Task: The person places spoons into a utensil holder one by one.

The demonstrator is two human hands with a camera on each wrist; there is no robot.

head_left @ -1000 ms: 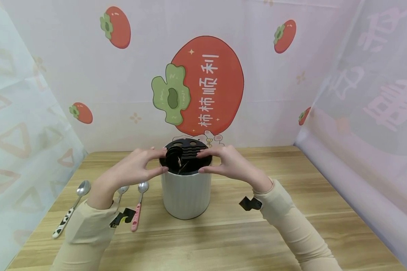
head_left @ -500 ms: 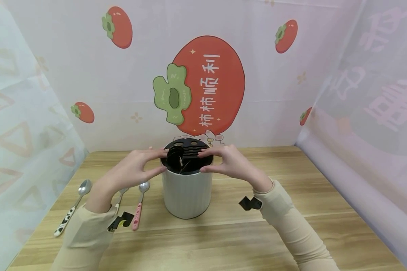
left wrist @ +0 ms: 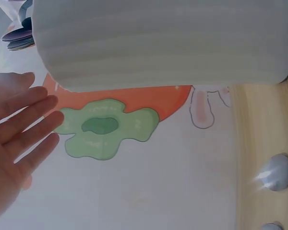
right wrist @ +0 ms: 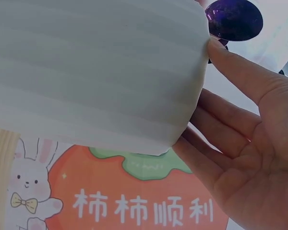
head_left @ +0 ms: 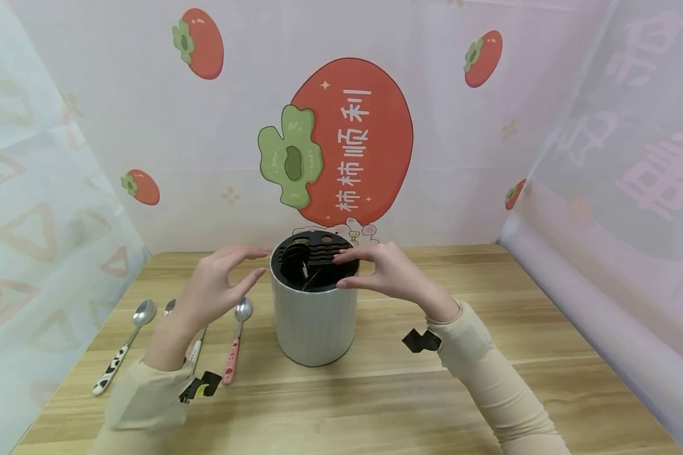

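A white ribbed utensil holder (head_left: 315, 325) stands upright on the wooden table, with a black slotted insert (head_left: 321, 256) in its mouth. Dark glossy spoons (right wrist: 235, 19) lean up out of it, their round heads showing at the left of the opening. My right hand (head_left: 381, 272) grips the holder's rim from the right, thumb at the near side and fingers at the far side. To the left, my left hand (head_left: 219, 278) is just off the rim, fingers spread and nothing in them; the left wrist view shows a gap between the fingers (left wrist: 43, 117) and the holder.
Left of the holder lie a spoon with a cow-patterned handle (head_left: 114, 363), a spoon with a white handle (head_left: 196, 351) partly behind my left arm, and a spoon with a pink handle (head_left: 231, 360). A persimmon-printed cloth (head_left: 444, 158) hangs behind the wooden table (head_left: 410, 404).
My left hand has let go of the holder's rim and drawn back to the left, uncovering more of the white-handled spoon. The right hand stays at the rim.
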